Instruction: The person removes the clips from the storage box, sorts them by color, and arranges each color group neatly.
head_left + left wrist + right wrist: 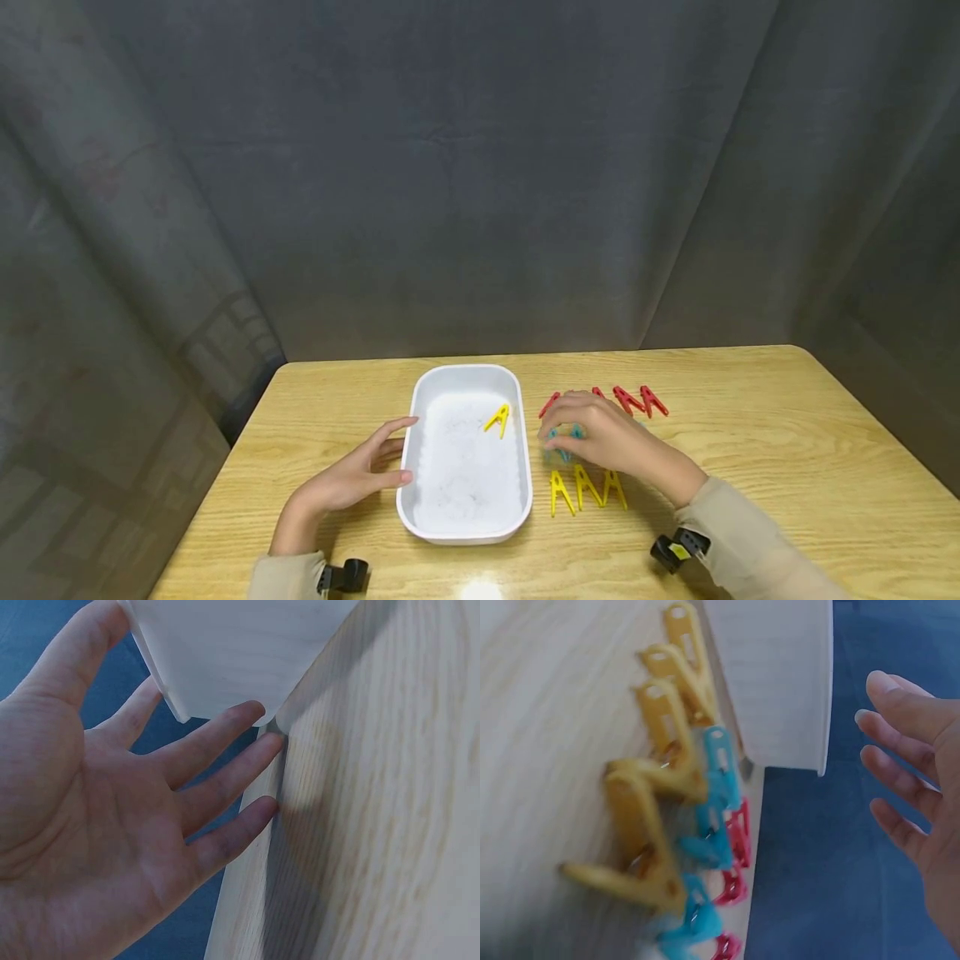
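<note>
My left hand (348,479) touches the left rim of a white tray (468,539), its fingers spread and fairly straight. A yellow clothespin (502,410) lies inside the tray, towards its upper right. To the right of the tray, my right hand (603,433) hovers over blue clothespins (577,432) and partly hides them. In the right wrist view its fingers (904,739) are loosely bent with nothing between them. A row of three yellow clothespins (583,486) lies nearer me. Several red clothespins (628,400) lie behind the hand, some partly covered by it.
Everything stands on a light wooden table (787,450) with rounded far corners. A grey curtain (480,183) hangs behind the table and along its sides. Black wrist cameras (345,575) are strapped near both sleeves.
</note>
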Action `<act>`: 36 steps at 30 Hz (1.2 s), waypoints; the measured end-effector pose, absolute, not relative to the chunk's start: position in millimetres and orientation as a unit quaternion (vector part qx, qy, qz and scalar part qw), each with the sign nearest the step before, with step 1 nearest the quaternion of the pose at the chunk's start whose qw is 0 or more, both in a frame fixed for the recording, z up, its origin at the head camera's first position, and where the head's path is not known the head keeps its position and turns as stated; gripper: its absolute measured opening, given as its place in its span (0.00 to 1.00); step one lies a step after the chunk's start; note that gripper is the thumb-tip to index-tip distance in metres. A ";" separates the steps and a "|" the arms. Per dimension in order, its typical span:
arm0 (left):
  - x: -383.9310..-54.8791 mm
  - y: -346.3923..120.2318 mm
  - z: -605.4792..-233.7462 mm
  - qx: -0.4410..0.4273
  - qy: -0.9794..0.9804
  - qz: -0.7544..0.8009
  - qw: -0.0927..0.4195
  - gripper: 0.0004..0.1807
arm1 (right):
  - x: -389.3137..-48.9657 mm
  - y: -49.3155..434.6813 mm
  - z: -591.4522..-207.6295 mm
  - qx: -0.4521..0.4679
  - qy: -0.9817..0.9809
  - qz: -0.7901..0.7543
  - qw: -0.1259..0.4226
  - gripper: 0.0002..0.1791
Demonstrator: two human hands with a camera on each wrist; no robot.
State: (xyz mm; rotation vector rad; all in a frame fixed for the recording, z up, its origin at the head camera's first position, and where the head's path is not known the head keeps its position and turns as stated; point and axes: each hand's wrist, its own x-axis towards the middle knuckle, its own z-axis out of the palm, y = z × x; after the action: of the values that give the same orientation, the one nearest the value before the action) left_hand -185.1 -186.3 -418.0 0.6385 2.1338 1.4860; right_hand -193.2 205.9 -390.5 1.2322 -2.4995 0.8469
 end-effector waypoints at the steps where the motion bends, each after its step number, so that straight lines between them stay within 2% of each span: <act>1: -185.1 -186.5 -417.7 0.232 0.776 0.540 0.230 0.42 | -195.1 202.9 -388.5 0.420 -0.852 0.291 0.113 0.09; 13: -185.3 -184.4 -419.6 0.233 0.771 0.545 0.232 0.42 | -221.8 168.7 -376.8 0.406 -0.861 0.290 0.098 0.06; 19: -185.0 -184.2 -418.2 0.234 0.770 0.546 0.232 0.41 | -235.9 153.2 -382.3 0.402 -0.862 0.300 0.066 0.07; 29: -185.4 -182.7 -418.5 0.240 0.771 0.543 0.230 0.41 | -255.8 133.1 -397.6 0.409 -0.874 0.259 0.048 0.06; 36: -183.9 -182.3 -420.3 0.237 0.768 0.547 0.234 0.41 | -258.7 124.3 -403.4 0.387 -0.889 0.246 -0.012 0.05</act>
State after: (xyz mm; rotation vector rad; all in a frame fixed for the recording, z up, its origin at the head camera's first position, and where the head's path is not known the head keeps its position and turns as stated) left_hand -183.9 -182.3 -420.3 0.6518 2.1070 1.5026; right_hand -258.7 124.3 -403.4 1.2236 -2.8133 0.7795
